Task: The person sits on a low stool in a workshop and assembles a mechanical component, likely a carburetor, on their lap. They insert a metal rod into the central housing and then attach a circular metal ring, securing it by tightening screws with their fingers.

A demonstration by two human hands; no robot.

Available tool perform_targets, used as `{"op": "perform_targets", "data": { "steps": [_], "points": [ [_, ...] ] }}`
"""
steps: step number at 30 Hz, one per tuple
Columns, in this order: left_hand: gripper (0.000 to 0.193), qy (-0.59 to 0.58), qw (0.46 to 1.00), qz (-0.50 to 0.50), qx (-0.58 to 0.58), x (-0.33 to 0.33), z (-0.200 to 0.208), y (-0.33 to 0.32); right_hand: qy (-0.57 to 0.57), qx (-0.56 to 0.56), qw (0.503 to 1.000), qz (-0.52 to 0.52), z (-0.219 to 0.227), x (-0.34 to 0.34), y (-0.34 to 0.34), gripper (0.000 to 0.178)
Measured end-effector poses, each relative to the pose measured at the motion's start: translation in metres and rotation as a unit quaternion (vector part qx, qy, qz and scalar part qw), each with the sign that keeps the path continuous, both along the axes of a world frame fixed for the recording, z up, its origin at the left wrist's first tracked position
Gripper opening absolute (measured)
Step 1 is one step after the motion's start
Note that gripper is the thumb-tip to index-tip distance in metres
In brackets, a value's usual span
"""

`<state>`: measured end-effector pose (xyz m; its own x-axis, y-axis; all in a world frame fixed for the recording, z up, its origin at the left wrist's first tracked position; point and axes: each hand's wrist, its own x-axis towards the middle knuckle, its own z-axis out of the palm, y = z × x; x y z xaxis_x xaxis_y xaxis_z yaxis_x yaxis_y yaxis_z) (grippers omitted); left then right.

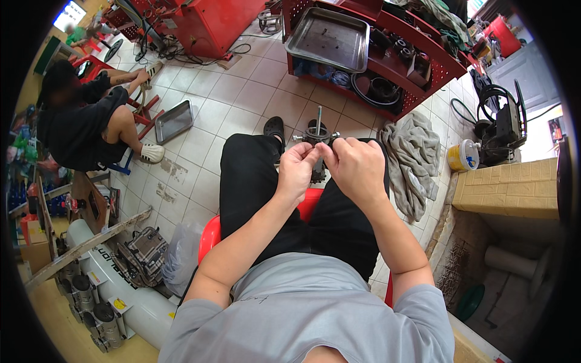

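Note:
My left hand (295, 174) and my right hand (358, 170) meet between my knees, fingers bent and thumbs and fingertips pinched close together. Whatever small thing lies in the pinches is too small or too covered to make out. Just beyond the fingertips stands a dark metal fixture (310, 138) with a ring-shaped top and bright bolts at its sides. From its middle rises an upright rod (319, 114). My hands cover part of the fixture, and its lower end shows below them.
Ahead is a red tool cart (417, 91) carrying a metal tray (330, 39). Grey cloth (414, 160) lies on the tiles at right, near a yellow-and-white bucket (463, 155). At left sits another person (85, 121) beside a floor tray (174, 121). A white tank (121, 272) lies lower left.

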<state>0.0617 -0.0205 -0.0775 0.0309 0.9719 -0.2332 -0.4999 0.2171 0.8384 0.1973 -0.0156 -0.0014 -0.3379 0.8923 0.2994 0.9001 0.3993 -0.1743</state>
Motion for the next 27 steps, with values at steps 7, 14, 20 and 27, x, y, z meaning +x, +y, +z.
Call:
{"op": "perform_targets", "data": {
  "steps": [7,14,20,27],
  "points": [
    [0.006,0.012,1.000,-0.007,-0.004,-0.003,0.002,0.003,0.001,0.095,0.991,0.091,0.000,0.005,0.008,0.023],
    [0.007,0.019,1.000,0.011,0.012,0.000,-0.004,0.002,0.011,0.047,0.998,0.045,0.014,0.002,0.000,0.017],
    [0.007,0.049,0.999,0.003,0.011,-0.002,0.003,0.002,0.011,0.061,0.997,0.048,0.003,0.000,0.000,0.021],
    [0.006,0.048,0.999,0.002,0.006,-0.003,0.002,0.002,0.065,0.098,0.991,0.064,0.004,-0.002,0.003,0.026]
  ]
}}
